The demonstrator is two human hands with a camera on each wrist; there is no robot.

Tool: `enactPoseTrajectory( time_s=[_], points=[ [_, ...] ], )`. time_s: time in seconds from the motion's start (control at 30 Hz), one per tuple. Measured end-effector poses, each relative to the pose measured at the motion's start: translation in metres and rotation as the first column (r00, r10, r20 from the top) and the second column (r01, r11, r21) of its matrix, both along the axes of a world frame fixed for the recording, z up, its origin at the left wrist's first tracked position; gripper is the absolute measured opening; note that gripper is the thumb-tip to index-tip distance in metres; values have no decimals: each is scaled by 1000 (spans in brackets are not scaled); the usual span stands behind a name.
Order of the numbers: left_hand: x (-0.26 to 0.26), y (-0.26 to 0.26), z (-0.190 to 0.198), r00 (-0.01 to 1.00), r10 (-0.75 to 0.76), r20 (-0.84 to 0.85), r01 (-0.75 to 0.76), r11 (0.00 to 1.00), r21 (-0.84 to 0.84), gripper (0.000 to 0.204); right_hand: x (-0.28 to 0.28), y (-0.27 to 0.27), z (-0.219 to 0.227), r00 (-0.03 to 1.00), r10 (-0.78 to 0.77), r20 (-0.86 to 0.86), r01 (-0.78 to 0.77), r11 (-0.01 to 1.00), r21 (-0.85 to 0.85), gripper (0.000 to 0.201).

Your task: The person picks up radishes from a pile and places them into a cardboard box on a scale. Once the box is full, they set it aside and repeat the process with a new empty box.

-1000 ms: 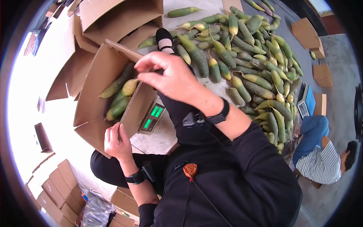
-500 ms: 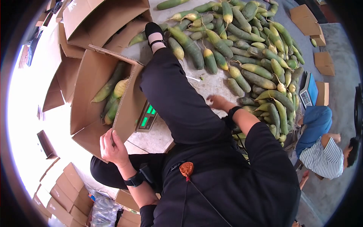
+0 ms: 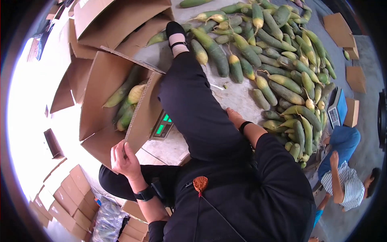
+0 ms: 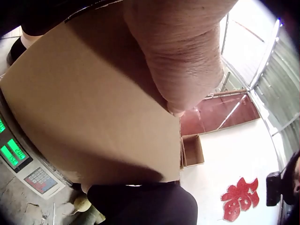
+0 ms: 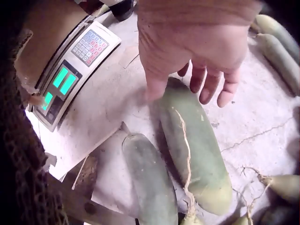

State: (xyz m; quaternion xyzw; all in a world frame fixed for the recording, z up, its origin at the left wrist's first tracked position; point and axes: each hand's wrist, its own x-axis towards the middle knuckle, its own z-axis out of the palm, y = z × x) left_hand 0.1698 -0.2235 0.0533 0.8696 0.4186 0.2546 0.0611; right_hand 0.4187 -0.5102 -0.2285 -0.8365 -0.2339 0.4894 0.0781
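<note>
Radish [image 5: 194, 145] under right hand [image 5: 197, 51]; left hand [image 3: 125, 158] grips box flap [image 3: 141, 117].

Fisheye-warped edges, blown-out daylight glare at left, wrist views shadowed

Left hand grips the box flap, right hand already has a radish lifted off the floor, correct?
Not quite. The left hand does grip the box flap, but the right hand has lifted nothing: the right wrist view shows it open over a radish lying on the floor.
</note>
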Motion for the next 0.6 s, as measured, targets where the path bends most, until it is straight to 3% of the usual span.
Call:
enactPoseTrajectory(
  time_s=[0.1, 0.27, 0.3, 0.33, 0.43, 0.6],
  points=[
    [2, 2, 2, 999, -40, 22, 40, 999, 3, 4, -3, 3, 1, 999, 28, -18, -27, 997, 73, 52],
    [2, 4, 3, 999, -33, 23, 33, 999, -5, 7, -5, 7, -3, 999, -29, -31, 27, 998, -50, 32],
    [2, 5, 4, 999, -47, 27, 47, 999, 0, 8, -5, -7, -36, 991, -115, -69, 111, 992, -52, 42],
    [2, 5, 4, 999, -35, 28, 35, 999, 5, 8, -3, -8, -31, 992, -103, -69, 100, 994, -46, 42],
    [1, 6, 4, 999, -48, 15, 47, 999, 14, 8, 5, -17, -16, 992, -122, 35, 122, 992, -21, 68],
    [3, 7, 7, 998, -68, 20, 67, 996, 51, 8, 38, -34, 12, 935, -335, 116, 331, 942, 49, 70]
  ],
)
